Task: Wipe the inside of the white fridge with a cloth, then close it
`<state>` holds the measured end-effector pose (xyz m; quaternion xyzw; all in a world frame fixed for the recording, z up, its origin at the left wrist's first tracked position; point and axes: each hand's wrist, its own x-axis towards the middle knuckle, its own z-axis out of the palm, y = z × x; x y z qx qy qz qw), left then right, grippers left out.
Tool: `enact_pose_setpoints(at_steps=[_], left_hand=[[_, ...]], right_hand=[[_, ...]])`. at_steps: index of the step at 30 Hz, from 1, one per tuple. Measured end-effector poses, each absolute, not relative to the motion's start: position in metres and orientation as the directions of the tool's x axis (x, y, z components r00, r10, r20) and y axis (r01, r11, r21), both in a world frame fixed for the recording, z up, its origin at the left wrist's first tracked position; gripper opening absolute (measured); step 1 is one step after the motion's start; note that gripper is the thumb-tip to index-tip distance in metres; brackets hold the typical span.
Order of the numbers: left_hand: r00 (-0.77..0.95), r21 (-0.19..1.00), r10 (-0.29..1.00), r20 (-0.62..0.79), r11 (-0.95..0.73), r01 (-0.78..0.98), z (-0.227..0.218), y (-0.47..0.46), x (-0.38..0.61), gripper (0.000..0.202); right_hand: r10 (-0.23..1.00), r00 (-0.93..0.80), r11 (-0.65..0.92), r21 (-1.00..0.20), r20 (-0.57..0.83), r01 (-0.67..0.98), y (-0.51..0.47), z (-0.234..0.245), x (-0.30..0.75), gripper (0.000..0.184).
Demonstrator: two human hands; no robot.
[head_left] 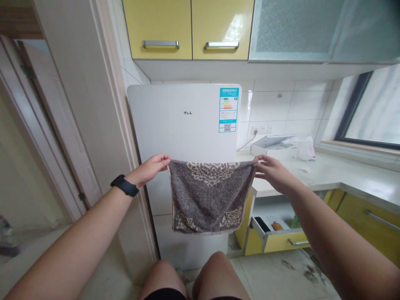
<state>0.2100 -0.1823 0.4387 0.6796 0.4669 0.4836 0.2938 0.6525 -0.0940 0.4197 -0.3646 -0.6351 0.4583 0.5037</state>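
Observation:
A dark grey-brown towel [209,200] with cream patterns hangs stretched out in front of me. My left hand [156,164] pinches its upper left corner, and a black watch sits on that wrist. At the upper right corner, the fingers of my right hand [270,171] are closed on the cloth. Behind the towel stands a white refrigerator [187,137] with its doors shut; the towel covers part of its front. Whether the cloth touches the fridge I cannot tell.
To the right, a drawer [284,240] stands pulled out under the white countertop [350,166], holding a dark flat object and small packets. A box [271,143] and a plastic bag [305,149] lie on the counter. Yellow cabinets [221,25] hang above; a door frame [93,104] borders the left.

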Motion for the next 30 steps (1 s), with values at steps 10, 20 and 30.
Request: enact_pose_setpoints(at_steps=[10, 20, 30], left_hand=[[0.5, 0.71, 0.776, -0.385, 0.595, -0.376, 0.237, -0.2, 0.26, 0.073], [0.198, 0.659, 0.968, -0.155, 0.25, -0.71, 0.251, -0.216, 0.21, 0.084], [0.225, 0.71, 0.912, -0.344, 0.409, -0.574, 0.175, -0.284, 0.256, 0.032]], right_hand=[[0.796, -0.576, -0.206, -0.978, -0.183, 0.026, -0.118, 0.268, 0.591, 0.044], [0.819, -0.57, -0.169, -0.921, 0.067, -0.351, -0.142, 0.285, 0.595, 0.056], [0.839, -0.496, -0.328, -0.935, -0.223, -0.134, -0.151, 0.246, 0.58, 0.044]])
